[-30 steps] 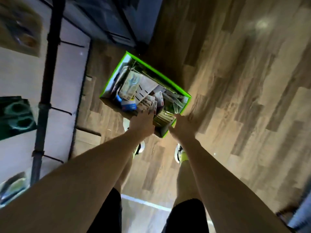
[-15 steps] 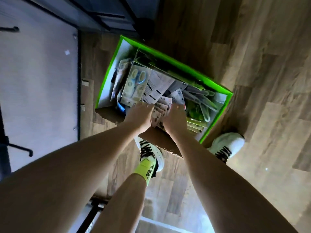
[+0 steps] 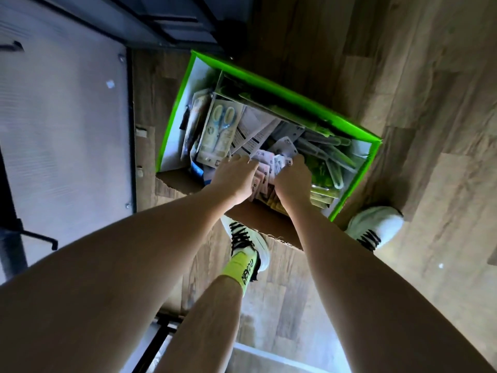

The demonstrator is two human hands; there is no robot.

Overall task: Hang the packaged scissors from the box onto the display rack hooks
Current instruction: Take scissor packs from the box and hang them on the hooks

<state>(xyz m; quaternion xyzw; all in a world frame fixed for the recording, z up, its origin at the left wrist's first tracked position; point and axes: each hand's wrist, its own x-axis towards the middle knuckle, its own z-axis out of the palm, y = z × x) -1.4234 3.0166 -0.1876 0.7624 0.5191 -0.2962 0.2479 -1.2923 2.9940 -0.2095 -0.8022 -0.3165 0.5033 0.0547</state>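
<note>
A green-rimmed cardboard box stands on the wooden floor, filled with several packaged scissors. One pack with blue-handled scissors lies face up at the left of the pile. Green-handled packs fill the right side. Both of my hands are inside the box at its near edge. My left hand rests fingers-down on small pink-white packs. My right hand has its fingers curled into the same stack; what they hold is hidden. The white display rack panel stands at the left with a black hook.
My two feet in white shoes stand on the wood floor just behind the box. A dark rack post runs along the left edge. Dark shelving sits beyond the box.
The view has dropped closer to the box. My right hand moved from the box's near corner into the pile beside my left hand; both now dig in the small packs.
</note>
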